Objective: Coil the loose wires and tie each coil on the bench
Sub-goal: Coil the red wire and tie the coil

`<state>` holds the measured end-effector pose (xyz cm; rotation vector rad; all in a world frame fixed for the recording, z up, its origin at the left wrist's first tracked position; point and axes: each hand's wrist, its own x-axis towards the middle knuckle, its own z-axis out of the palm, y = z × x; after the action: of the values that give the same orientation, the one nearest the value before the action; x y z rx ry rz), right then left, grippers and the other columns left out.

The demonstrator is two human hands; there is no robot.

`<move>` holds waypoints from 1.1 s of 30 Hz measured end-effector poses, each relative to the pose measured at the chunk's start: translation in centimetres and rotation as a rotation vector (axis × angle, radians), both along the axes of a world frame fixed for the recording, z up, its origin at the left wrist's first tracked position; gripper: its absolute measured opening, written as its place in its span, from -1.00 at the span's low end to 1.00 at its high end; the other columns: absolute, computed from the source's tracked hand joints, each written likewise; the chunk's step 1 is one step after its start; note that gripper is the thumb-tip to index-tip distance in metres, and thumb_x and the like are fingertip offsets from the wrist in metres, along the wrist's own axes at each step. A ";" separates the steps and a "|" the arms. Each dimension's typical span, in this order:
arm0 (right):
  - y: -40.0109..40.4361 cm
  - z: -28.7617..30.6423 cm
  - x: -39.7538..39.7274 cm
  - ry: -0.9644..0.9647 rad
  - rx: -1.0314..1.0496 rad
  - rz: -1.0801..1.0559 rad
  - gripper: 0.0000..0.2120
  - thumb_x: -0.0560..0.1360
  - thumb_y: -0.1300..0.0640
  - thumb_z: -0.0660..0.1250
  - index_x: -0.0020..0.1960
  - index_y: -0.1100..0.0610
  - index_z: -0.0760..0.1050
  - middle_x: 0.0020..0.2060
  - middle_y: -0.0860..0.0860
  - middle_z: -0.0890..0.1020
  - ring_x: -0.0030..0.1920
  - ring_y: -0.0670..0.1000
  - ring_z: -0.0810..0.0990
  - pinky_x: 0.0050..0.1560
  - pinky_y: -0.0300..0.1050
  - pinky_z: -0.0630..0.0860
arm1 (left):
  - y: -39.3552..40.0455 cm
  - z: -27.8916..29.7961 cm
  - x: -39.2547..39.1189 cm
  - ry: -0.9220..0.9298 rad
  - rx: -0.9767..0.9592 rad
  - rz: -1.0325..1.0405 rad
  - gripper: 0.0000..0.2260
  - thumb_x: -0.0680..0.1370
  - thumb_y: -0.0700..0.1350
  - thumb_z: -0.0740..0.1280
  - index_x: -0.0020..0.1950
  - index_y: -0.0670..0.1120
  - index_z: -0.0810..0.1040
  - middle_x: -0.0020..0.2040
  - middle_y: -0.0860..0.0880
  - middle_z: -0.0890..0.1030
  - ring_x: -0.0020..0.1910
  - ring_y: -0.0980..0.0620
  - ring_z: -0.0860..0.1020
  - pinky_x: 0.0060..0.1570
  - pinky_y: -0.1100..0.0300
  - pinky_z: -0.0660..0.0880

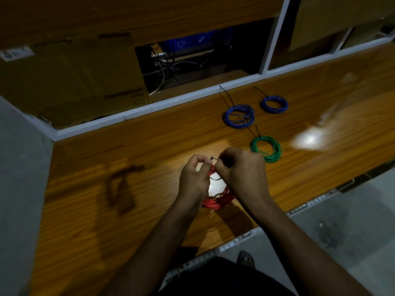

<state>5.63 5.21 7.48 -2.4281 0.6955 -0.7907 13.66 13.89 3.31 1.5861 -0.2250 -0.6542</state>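
Note:
A coil of red wire (218, 200) stands on edge on the wooden bench (128, 167), held between both hands. My left hand (195, 178) grips the coil's top and pinches the head of a thin black cable tie (214, 158). My right hand (241, 169) pinches the tie's other end, with the strap looped round the red strands. Behind them lie a green coil (266, 148) and two blue coils (239, 116) (274, 104), each with a black tie round it and the tail sticking out.
A white rail (149, 107) runs along the bench's back edge. Behind it stand cardboard boxes (70, 82) and a dark gap with tangled cables (181, 67). A bright glare spot (310, 139) shines on the bench at right. The front edge is near my body.

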 end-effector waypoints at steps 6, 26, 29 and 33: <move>0.2 0.1 0.0 0.002 -0.009 0.007 -0.90 0.48 0.14 0.44 -0.19 0.15 0.66 -0.36 -0.01 0.67 -0.38 -0.09 0.61 -0.33 -0.08 0.61 | 0.3 0.5 0.0 -0.005 -0.011 0.006 -0.91 0.60 -0.06 0.30 -0.08 -0.03 0.51 -0.44 -0.03 0.36 -0.51 0.03 0.22 -0.49 0.17 0.09; -1.0 1.5 0.9 0.085 0.135 0.107 -0.93 0.50 0.14 0.43 -0.06 0.11 0.69 -0.22 -0.05 0.71 -0.27 -0.16 0.65 -0.24 -0.24 0.64 | 1.7 1.4 -0.2 -0.407 -0.024 -0.129 -0.89 0.66 -0.09 0.22 0.03 -0.06 0.52 -0.47 0.01 0.47 -0.53 0.05 0.39 -0.54 0.46 0.21; -1.9 1.4 1.1 0.017 0.578 0.151 -0.86 0.48 0.11 0.48 -0.11 0.19 0.68 -0.29 0.08 0.70 -0.35 -0.05 0.65 -0.35 -0.23 0.59 | 1.9 0.8 0.5 -0.384 -0.006 -0.098 -0.90 0.64 -0.03 0.24 -0.01 0.04 0.53 -0.48 0.10 0.46 -0.55 0.18 0.28 -0.53 0.27 0.17; -2.7 1.3 1.4 0.056 0.980 0.171 -0.77 0.51 0.08 0.44 -0.07 0.28 0.65 -0.26 0.11 0.67 -0.32 -0.03 0.56 -0.35 -0.17 0.48 | 1.8 0.5 0.7 -0.261 -0.042 -0.098 -0.92 0.62 0.03 0.28 -0.03 0.10 0.56 -0.20 -0.28 0.61 -0.40 -0.14 0.43 -0.36 0.07 0.34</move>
<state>7.04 2.55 8.83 -1.5788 0.6663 -0.2064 14.35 15.67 3.84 1.6258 -0.5095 -0.5121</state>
